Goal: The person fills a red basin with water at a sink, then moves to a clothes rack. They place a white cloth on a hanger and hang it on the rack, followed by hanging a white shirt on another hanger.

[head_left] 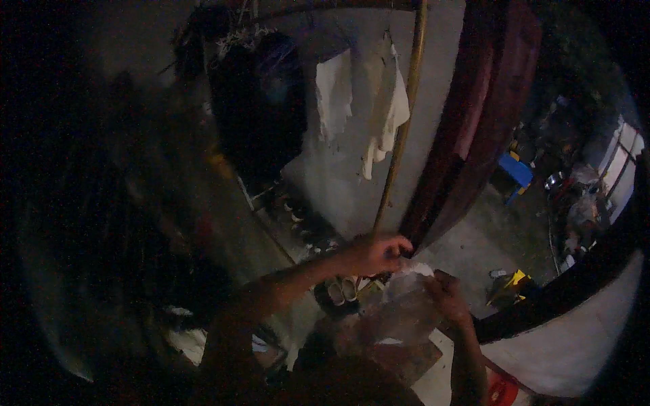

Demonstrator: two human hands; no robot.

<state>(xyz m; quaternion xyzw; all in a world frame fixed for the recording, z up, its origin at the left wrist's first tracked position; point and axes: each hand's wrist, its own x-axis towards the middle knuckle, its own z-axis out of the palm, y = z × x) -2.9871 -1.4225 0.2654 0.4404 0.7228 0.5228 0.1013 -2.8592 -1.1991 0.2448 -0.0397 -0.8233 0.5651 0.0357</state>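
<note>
The translucent bag point(405, 302) hangs between and just below my hands; taking hold looks done, but whether its bunched pale top is open or tied I cannot tell. My right hand point(448, 296) pinches that top; my left hand point(384, 254) curls beside it, grip too blurred to judge. Slippers point(342, 291) lie near my left wrist.

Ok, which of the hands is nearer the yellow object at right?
Right: the right hand is left of the yellow object, the left hand farther left.
</note>
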